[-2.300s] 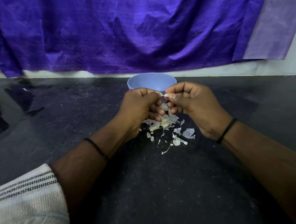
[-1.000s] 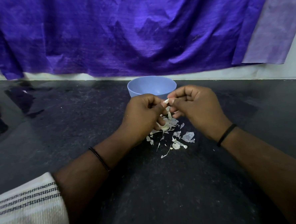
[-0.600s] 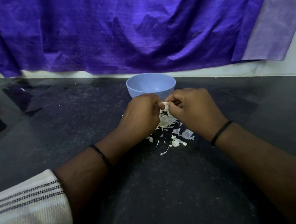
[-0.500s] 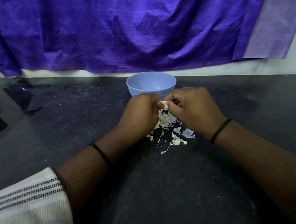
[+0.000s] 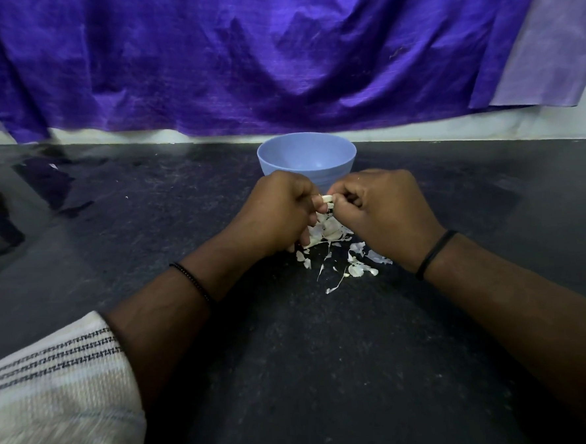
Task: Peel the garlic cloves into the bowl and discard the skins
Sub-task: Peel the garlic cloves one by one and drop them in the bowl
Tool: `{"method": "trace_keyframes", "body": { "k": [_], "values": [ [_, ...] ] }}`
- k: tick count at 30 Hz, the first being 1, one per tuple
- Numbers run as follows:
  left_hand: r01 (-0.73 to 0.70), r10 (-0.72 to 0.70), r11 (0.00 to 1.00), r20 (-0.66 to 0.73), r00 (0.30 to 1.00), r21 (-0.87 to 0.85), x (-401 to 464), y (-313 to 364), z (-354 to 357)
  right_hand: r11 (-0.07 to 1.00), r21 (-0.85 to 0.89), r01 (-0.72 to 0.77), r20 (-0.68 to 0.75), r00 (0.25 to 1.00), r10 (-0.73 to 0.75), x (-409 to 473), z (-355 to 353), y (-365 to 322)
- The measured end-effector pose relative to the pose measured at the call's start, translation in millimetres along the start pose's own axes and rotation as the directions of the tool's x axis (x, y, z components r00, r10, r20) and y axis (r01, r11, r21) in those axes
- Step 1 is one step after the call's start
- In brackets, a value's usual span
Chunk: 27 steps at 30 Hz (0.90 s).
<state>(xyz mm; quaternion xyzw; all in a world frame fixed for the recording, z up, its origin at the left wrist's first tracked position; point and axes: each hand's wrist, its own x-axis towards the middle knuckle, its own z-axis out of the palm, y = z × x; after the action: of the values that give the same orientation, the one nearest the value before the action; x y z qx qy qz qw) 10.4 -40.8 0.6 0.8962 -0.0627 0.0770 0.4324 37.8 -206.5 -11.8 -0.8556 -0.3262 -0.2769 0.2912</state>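
Counter (image 5: 294, 376): dark stone-like slab, speckled, matt near, glossy at far left.
Bowl (image 5: 306, 159): pale blue, smooth plastic look, matt.
Garlic skins (image 5: 356, 267): thin, papery, whitish flakes.
Backdrop cloth (image 5: 240, 53): purple woven fabric, slight sheen, creased.
Sleeve (image 5: 55, 390): cream woven cloth, dark stripes.

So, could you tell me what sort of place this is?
Probably a home kitchen counter: a dark stone-like worktop, a blue bowl by garlic skins, and purple cloth hung behind.
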Motion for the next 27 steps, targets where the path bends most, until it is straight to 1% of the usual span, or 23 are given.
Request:
{"method": "trace_keyframes", "body": {
  "k": [2,5,8,11,14,16,18,20,22,23,25,27],
  "values": [
    [0.031,-0.029,0.999,0.057,0.998,-0.044,0,0,-4,0.999,-0.014,0.031,0.013,0.999,-0.031,0,0,-1],
    [0.054,-0.039,0.991,0.126,0.991,-0.122,0,-2,-7,0.99,-0.08,0.113,0.039,0.993,-0.111,0,0,0],
    [0.081,-0.048,0.978,0.171,0.984,-0.19,0,-6,-10,0.976,-0.139,0.166,0.102,0.983,-0.153,1,-1,1],
    [0.116,-0.069,0.973,0.228,0.971,-0.2,1,-8,-14,0.961,-0.17,0.217,0.139,0.971,-0.195,1,0,0],
    [0.134,-0.085,0.976,0.263,0.961,-0.174,2,-10,-17,0.967,-0.153,0.203,0.17,0.97,-0.177,0,1,0],
    [0.125,-0.09,0.983,0.246,0.965,-0.134,3,-9,-17,0.985,-0.114,0.127,0.186,0.977,-0.105,0,2,0],
    [0.046,-0.046,0.999,0.17,0.984,0.001,3,-9,-14,0.996,-0.085,0.029,0.198,0.98,-0.012,0,3,0],
    [-0.107,0.092,0.983,0.104,0.99,0.146,3,-7,-10,0.997,-0.061,-0.042,0.177,0.983,0.052,2,1,0],
    [-0.256,0.242,0.935,0.088,0.966,0.246,3,-7,-7,0.994,-0.01,-0.107,0.156,0.982,0.107,5,-2,2],
    [-0.303,0.29,0.911,0.085,0.953,0.281,3,-6,-5,0.991,0.012,-0.133,0.162,0.978,0.129,6,-4,4],
    [-0.346,0.339,0.88,0.082,0.937,0.326,5,-8,-4,0.989,0.026,-0.148,0.188,0.972,0.141,6,-6,7],
    [-0.366,0.363,0.864,0.078,0.929,0.346,6,-9,-2,0.992,0.018,-0.124,0.21,0.971,0.118,6,-7,8]
  ]
}}
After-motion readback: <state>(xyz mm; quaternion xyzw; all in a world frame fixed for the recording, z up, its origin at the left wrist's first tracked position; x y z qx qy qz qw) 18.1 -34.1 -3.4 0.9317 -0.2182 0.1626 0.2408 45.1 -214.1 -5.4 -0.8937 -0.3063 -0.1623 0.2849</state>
